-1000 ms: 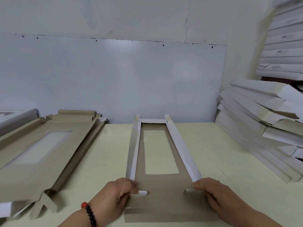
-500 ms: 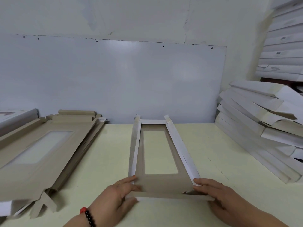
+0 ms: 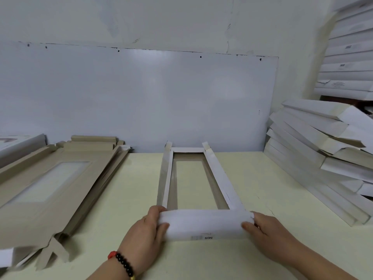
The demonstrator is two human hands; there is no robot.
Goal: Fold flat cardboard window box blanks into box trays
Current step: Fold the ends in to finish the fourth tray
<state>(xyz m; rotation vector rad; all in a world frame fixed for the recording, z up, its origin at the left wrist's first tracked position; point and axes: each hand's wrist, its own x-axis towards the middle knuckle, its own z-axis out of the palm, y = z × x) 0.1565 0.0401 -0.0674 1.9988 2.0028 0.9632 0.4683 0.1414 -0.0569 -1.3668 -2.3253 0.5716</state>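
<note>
A window box blank [image 3: 219,178] lies lengthwise on the pale table [image 3: 262,178] in front of me, brown inside, white outside, with a rectangular window. Its two long side walls and its far end wall stand folded up. The near end flap [image 3: 205,224] is raised and curled over toward the window, white side facing me, with small print on its lower edge. My left hand [image 3: 144,237] grips the flap's left end, thumb in front and fingers behind. My right hand [image 3: 270,237] grips its right end the same way.
A pile of flat brown blanks [image 3: 48,184] with windows lies at the left of the table. Folded white boxes [image 3: 323,158] are stacked at the right, and more stand higher against the right wall. A white board [image 3: 141,98] backs the table.
The near end flap, lying flat toward me a second ago, has been lifted by both hands and rolled over toward the window, so its white outer face now shows.
</note>
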